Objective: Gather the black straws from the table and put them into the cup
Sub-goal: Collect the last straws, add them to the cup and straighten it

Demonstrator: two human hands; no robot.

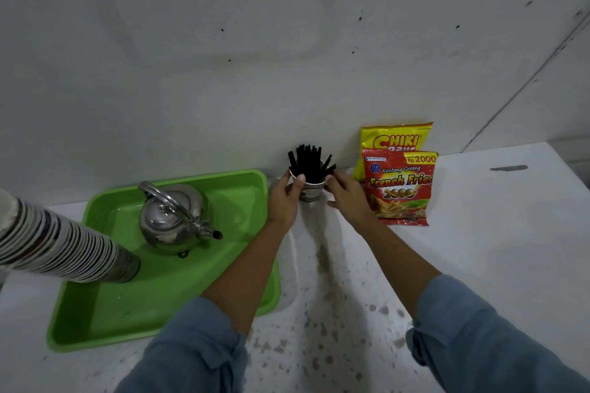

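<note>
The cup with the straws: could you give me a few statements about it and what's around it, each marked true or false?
1. The straws stand in the cup. True.
2. The left hand holds the cup. True.
3. The kettle sits on the bare table. False: it sits in the green tray.
4. The snack bags are left of the cup. False: they lean against the wall on its right.
5. The right hand touches the straws at the cup's rim. True.

Pale wall (287,41) flecked with dark spots, white stained table (495,233) against it, dim even light
</note>
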